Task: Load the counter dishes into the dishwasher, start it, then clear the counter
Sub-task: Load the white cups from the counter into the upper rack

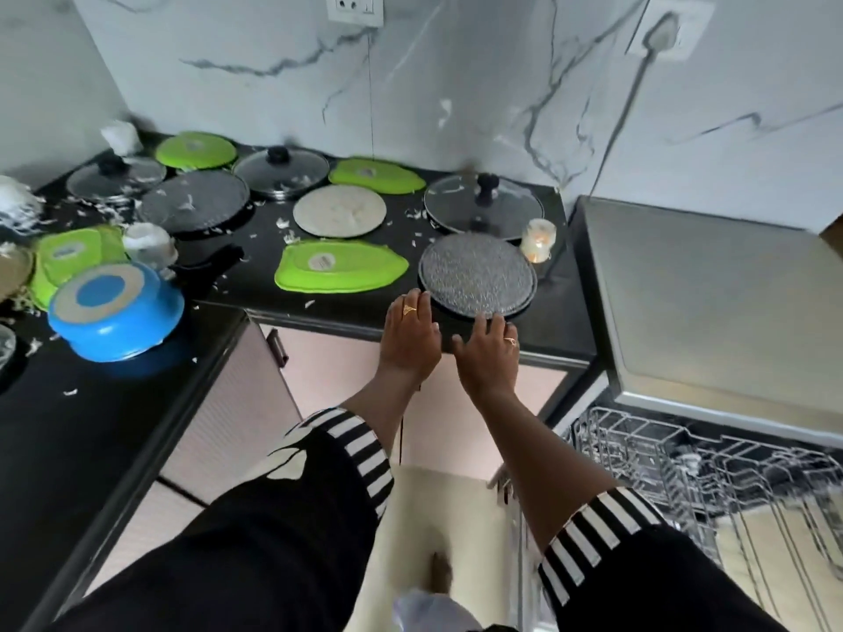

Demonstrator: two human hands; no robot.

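Both hands reach to the black stone counter [561, 339] edge, left hand [408, 333] and right hand [488, 353] open and holding nothing, with the round grey speckled plate [477, 275] lying flat just ahead, its near rim touching the right fingertips [484, 322].

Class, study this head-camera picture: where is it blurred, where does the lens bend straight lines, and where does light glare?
Head view: motion blur smears the white items at the far left and the dishwasher rack; the wide lens bows the counter edge and the wall lines; soft light gives a pale sheen on the dishwasher top; both hands, left hand and right hand, stay fairly sharp.
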